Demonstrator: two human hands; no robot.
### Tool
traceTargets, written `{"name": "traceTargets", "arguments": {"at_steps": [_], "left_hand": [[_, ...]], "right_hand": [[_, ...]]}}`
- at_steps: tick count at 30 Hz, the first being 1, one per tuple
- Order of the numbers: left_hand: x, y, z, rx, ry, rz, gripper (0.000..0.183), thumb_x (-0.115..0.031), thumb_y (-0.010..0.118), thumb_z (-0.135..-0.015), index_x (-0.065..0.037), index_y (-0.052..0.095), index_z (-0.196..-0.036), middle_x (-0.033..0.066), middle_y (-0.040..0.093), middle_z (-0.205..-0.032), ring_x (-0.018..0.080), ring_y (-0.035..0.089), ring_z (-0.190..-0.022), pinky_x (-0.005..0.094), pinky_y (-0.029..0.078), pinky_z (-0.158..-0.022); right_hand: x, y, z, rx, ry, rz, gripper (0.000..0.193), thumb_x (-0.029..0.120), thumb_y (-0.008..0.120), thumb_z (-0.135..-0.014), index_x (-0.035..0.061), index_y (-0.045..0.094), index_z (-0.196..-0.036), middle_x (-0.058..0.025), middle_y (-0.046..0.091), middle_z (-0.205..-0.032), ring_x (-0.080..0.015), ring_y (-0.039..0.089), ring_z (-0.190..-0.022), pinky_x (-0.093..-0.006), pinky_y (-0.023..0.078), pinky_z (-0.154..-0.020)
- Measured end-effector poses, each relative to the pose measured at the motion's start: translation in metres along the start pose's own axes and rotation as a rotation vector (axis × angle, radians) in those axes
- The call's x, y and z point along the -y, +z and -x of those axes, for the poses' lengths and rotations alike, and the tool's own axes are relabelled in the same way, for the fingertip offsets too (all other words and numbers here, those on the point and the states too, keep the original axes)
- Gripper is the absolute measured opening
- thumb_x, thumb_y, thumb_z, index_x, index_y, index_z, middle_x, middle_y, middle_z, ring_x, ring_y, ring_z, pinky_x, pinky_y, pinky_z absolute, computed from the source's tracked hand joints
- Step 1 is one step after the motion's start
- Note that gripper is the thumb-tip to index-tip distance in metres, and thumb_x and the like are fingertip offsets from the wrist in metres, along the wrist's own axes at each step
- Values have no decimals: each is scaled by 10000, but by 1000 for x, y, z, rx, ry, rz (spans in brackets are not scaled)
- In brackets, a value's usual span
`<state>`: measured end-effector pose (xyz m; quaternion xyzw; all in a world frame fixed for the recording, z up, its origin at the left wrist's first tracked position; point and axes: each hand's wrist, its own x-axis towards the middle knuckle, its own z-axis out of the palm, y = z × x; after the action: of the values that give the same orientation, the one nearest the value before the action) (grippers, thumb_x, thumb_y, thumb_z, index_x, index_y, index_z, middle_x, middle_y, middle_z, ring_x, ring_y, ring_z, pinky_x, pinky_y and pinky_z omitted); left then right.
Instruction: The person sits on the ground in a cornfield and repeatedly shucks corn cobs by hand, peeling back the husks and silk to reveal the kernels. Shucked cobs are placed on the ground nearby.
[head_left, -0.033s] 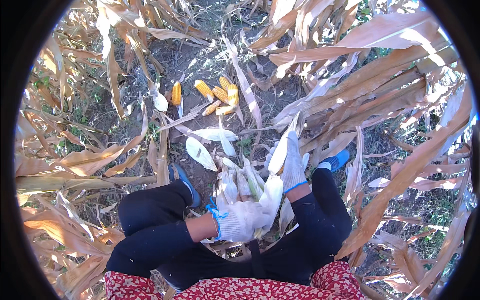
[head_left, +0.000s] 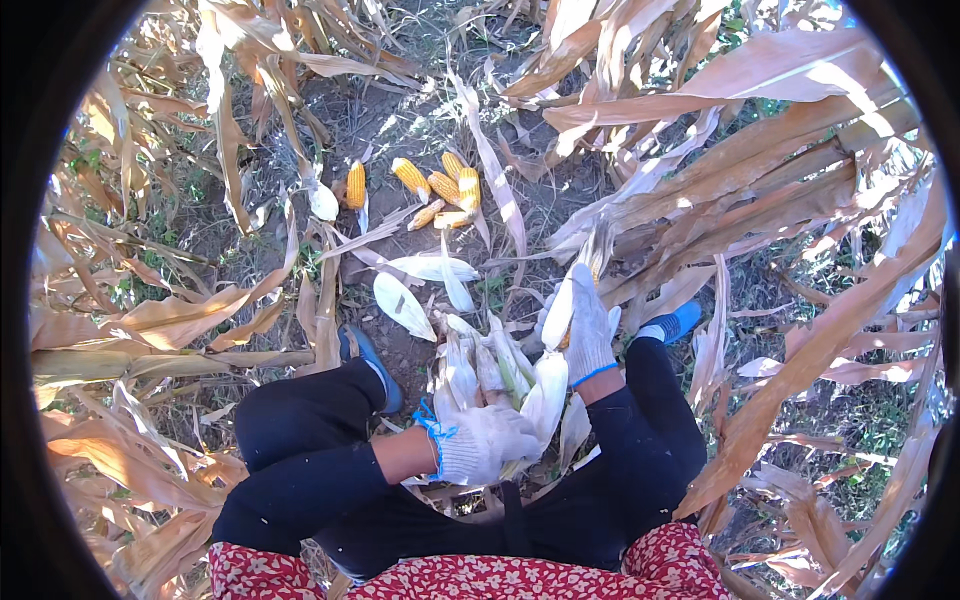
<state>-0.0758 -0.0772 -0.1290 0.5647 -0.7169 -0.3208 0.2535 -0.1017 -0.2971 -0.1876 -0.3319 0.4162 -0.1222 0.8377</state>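
My right hand [head_left: 590, 338], in a white knit glove with a blue cuff edge, is closed around a corn ear [head_left: 568, 335]. Pale husk still covers part of that ear, and yellow kernels show beside the fingers. A loose flap of husk [head_left: 546, 392] bends down from its lower end toward me. My left hand [head_left: 487, 444], gloved alike with blue threads at the wrist, is closed on the low end of this flap; its fingertips are partly hidden. Stripped husks [head_left: 460, 375] stand in a bunch between my legs, just beyond my left hand.
Several bare yellow corn cobs [head_left: 444, 188] lie on the soil ahead, one a little apart at left. Loose white husk pieces [head_left: 403, 306] are nearer me. Dry corn stalks and leaves [head_left: 740, 200] crowd both sides. My blue shoes [head_left: 368, 365] rest left and right of the husks.
My left hand has shifted very slightly, and a little more yellow kernel shows by my right hand. The cobs on the soil lie as before.
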Motion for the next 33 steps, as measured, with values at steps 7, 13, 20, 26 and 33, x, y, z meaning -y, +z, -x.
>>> {"name": "traceTargets", "arguments": {"at_steps": [7,13,20,26,33], "left_hand": [[26,-71,18,-125,-800,324,480,-292,683,-896,-93,585,-1321,153,685,-1161,327,668,-1070,393,521,-940],[60,-63,20,-898,-678,1143,359,-286,695,-964,-25,631,-1201,59,685,-1080,108,625,-964,293,521,-863],[49,-70,14,-1018,-682,1662,289,-311,538,-1051,-67,629,-1175,73,682,-1019,182,694,-926,340,586,-786],[66,-58,-5,-1161,-754,1575,259,-227,511,-1031,-23,627,-1142,117,685,-1015,211,699,-878,357,583,-752],[74,-67,-5,-1416,-760,1434,239,-312,565,-1030,-93,651,-987,53,663,-779,146,636,-612,291,500,-512]], "right_hand": [[-21,14,41,195,-495,925,449,362,824,-822,18,646,-1049,-85,673,-838,-173,638,-750,-336,514,-697],[-28,45,72,461,-327,1278,540,320,816,-818,-17,621,-1193,-90,697,-994,-144,641,-872,-308,523,-782],[-21,45,73,672,-313,903,592,418,834,-785,3,642,-1161,-107,698,-942,-196,666,-838,-333,531,-760],[-26,45,71,652,-256,555,577,355,847,-803,-20,617,-1177,-89,698,-1001,-112,645,-881,-298,529,-758],[-10,56,74,212,-759,1104,601,404,829,-812,9,599,-1200,-139,648,-1069,-265,666,-961,-337,523,-852]]}}
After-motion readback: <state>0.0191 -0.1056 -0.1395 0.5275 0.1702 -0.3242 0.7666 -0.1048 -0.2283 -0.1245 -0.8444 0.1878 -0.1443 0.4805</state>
